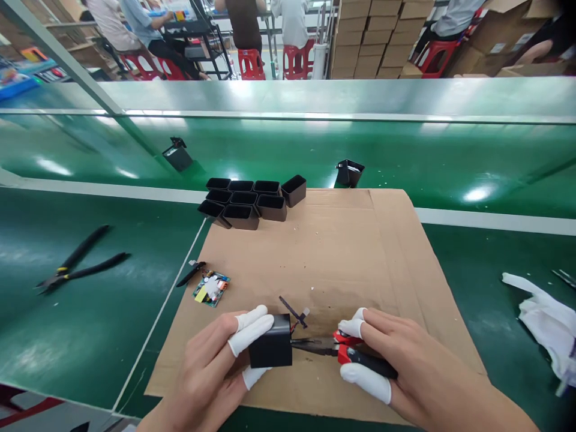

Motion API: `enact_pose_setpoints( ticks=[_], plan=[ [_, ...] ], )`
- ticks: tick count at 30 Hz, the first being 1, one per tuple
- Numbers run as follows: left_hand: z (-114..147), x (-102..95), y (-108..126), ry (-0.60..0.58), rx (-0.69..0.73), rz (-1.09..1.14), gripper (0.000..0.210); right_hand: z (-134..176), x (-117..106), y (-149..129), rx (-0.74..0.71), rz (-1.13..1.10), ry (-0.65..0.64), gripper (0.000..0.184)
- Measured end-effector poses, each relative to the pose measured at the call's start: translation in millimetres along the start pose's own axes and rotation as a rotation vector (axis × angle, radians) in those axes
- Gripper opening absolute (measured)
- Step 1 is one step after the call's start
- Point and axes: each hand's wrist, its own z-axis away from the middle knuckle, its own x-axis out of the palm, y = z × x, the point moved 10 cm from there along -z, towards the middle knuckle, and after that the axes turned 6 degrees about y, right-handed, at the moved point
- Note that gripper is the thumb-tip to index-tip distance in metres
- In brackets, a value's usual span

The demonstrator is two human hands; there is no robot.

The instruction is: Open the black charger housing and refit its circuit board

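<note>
Black box (272, 345) tipped sideways, red-handled pliers (344, 348), tips at its right end

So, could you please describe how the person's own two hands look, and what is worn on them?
The left hand and the right hand each wear plain white finger covers, snug and rounded at the tips. Three show on each hand, one of them on the thumb. The palms and backs are ungloved, and no sleeve or watch is in view.

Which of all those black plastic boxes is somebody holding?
The black rectangular plastic box in the left hand, with the red-and-black pliers at its end. The grouped open-topped black boxes and two farther boxes sit untouched.
</note>
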Motion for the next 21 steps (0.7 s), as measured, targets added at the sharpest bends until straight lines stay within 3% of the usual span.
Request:
enact_pose_setpoints(
  ticks=[3,14,21],
  plan=[
    [7,-0.1,-8,-0.050,-0.040,0.020,0.067,-2,-1,-1,-0.011,0.013,-0.010,0.049],
    [33,4.3,-18,-0.050,-0.128,0.035,0.061,0,12,-1,-0.003,0.030,-0.059,0.049],
    [21,6.3,-15,-0.086,-0.182,0.150,0.058,-3,13,0,0.000,0.006,-0.095,0.050]
  ],
)
